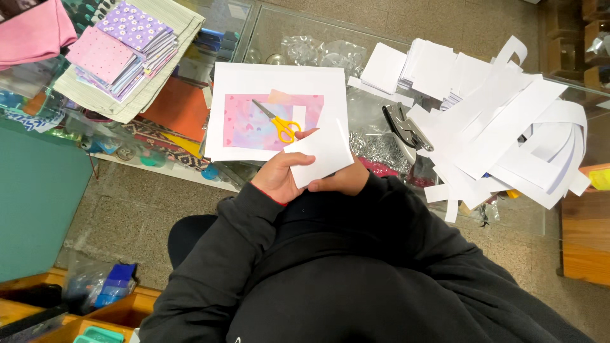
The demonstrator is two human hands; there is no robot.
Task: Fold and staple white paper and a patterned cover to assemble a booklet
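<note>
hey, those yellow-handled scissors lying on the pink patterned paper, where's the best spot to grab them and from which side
Probably by the yellow handle loops of the scissors. They lie flat on the pink patterned paper with the loops nearest the person and the closed blades pointing away toward the upper left. Both the left hand and the right hand hold a white paper square, so one must let go, then come from the near side, above.
</note>
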